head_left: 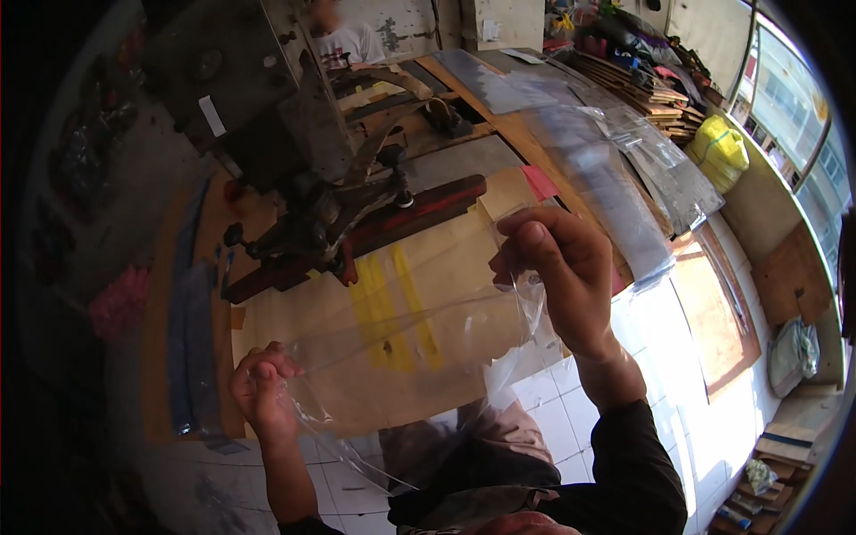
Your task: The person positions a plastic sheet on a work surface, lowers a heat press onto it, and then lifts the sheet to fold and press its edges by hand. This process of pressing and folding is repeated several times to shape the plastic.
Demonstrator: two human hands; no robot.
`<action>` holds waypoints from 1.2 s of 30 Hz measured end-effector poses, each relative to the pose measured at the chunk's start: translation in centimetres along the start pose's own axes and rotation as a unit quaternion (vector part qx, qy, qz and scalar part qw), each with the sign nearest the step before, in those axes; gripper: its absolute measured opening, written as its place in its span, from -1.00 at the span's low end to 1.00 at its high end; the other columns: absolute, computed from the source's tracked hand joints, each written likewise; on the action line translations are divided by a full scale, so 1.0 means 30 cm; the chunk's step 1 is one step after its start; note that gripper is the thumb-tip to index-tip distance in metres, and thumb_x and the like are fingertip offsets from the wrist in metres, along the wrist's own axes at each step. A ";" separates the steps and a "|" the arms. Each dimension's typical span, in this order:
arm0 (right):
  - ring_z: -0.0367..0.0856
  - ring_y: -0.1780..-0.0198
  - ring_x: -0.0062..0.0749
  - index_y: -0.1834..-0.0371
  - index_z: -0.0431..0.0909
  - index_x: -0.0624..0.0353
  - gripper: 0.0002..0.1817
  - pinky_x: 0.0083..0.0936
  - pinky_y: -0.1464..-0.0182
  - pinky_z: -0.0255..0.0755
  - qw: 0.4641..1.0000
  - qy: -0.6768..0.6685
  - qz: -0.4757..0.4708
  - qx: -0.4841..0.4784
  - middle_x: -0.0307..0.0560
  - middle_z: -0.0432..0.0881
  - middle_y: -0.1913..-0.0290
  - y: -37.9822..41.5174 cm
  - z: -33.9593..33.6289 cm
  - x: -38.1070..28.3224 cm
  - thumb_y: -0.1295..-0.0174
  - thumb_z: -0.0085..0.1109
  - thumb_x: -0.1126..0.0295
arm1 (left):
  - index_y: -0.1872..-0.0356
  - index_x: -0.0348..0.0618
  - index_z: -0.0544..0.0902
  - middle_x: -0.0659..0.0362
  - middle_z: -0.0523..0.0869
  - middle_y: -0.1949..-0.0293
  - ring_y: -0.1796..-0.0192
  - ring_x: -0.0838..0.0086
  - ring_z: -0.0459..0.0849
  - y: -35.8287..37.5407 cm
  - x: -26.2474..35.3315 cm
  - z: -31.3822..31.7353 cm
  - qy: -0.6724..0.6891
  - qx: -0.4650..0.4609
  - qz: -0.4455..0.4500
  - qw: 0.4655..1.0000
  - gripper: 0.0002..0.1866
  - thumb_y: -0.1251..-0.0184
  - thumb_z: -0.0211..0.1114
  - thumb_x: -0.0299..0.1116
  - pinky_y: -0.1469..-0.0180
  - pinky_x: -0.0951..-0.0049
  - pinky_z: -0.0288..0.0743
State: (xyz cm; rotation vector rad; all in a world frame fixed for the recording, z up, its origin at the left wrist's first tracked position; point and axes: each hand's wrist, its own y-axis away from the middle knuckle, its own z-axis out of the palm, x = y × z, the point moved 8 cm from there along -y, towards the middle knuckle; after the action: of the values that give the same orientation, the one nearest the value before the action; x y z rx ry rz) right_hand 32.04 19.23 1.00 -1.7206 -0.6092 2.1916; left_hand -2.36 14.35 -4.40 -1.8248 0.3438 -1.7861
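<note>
A clear plastic sheet [401, 348] is stretched between my two hands, over the tan work surface [312, 392] with its yellow tape strips [397, 308]. My left hand [266, 379] pinches the sheet's left end near the front left of the surface. At the right, my right hand [557, 263] is closed on the other end, fingertips together and raised higher. Beyond the sheet lies the dark red bar [446, 198] of a machine [321, 214], not touched by either hand. The sheet's lower edge hangs loosely towards my lap.
Stacked clear plastic sheets [584, 169] lie along the table's right side. Bluish plastic strips [192, 348] are at the left edge. A person [349, 40] is behind the machine. A yellow bag [716, 153] stands at the right, by the window.
</note>
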 end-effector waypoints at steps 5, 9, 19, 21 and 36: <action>0.62 0.44 -0.52 0.09 0.54 0.40 -0.71 -0.61 0.35 0.48 0.999 -0.026 0.046 -0.002 -0.06 0.66 0.43 0.004 -0.009 0.034 -0.41 0.03 0.32 | 0.47 -0.27 0.56 0.19 0.52 0.57 0.51 0.45 0.54 0.013 -0.003 -0.012 -0.008 -0.007 -0.009 1.000 -0.63 -0.32 0.24 -0.11 -0.25 0.20 0.24; 0.61 0.50 -0.47 0.15 0.54 0.38 -0.71 -0.60 0.38 0.47 0.995 -0.040 0.089 0.024 -0.04 0.64 0.47 0.016 -0.041 0.123 -0.40 0.03 0.30 | 0.45 -0.29 0.58 0.18 0.53 0.56 0.50 0.46 0.53 0.016 -0.015 0.007 -0.024 -0.030 -0.032 0.999 -0.64 -0.30 0.27 -0.13 -0.21 0.25 0.27; 0.63 0.45 -0.48 0.10 0.55 0.39 -0.68 -0.59 0.36 0.50 0.979 -0.100 0.164 0.066 -0.08 0.62 0.44 0.051 -0.135 0.294 -0.39 0.05 0.28 | 0.34 -0.36 0.62 0.13 0.59 0.50 0.41 0.46 0.59 0.006 -0.090 0.072 -0.018 -0.064 -0.104 0.992 -0.66 -0.28 0.32 -0.19 0.18 0.41 0.47; 0.63 0.46 -0.48 0.10 0.55 0.39 -0.69 -0.59 0.37 0.50 0.977 -0.110 0.166 0.072 -0.09 0.61 0.41 0.055 -0.148 0.315 -0.38 0.07 0.29 | 0.32 -0.37 0.62 0.11 0.59 0.47 0.38 0.43 0.59 0.003 -0.092 0.087 0.001 -0.082 -0.097 0.992 -0.65 -0.28 0.31 -0.18 0.20 0.40 0.48; 0.59 0.51 -0.46 0.09 0.54 0.36 -0.68 -0.58 0.40 0.47 0.972 -0.154 0.148 0.097 -0.11 0.58 0.45 0.070 -0.172 0.326 -0.38 0.07 0.26 | 0.24 -0.34 0.59 -0.02 0.46 -0.15 -0.15 0.31 0.45 0.013 -0.118 0.114 0.035 -0.093 -0.072 0.992 -0.64 -0.35 0.21 -0.15 -0.24 0.32 0.27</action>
State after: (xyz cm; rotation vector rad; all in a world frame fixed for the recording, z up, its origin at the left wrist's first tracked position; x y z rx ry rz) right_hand 34.71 22.77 -9.34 -1.4594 -0.1985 2.6543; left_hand 0.77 16.67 -7.44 -1.9612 0.4285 -1.9771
